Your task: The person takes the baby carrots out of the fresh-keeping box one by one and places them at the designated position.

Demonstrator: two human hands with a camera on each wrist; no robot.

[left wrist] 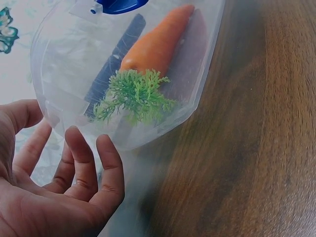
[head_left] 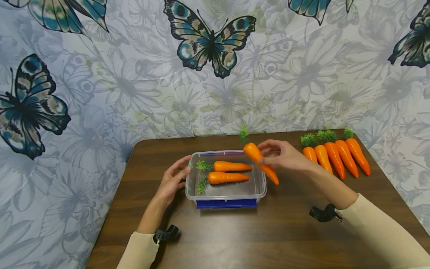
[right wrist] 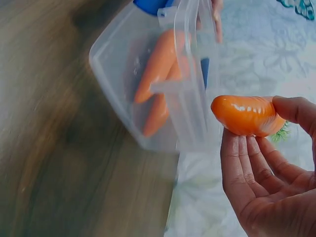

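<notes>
A clear plastic container (head_left: 221,194) with blue clips stands on the brown table. Two toy carrots lie in it side by side, an upper carrot (head_left: 231,166) and a lower carrot (head_left: 228,178), green tops to the left. My left hand (head_left: 173,181) rests at the container's left end, fingers loosely bent and fingertips at its wall in the left wrist view. Over the right rim, my right hand (head_left: 282,155) holds another carrot (head_left: 253,153) between thumb and fingers. That carrot slants, green top up and away, tip toward the lower right.
Several more carrots (head_left: 336,158) lie in a row at the table's back right, green tops toward the back edge. Behind the wooden table (head_left: 228,239) hangs a butterfly-patterned cloth (head_left: 215,101). Each wrist wears a black band.
</notes>
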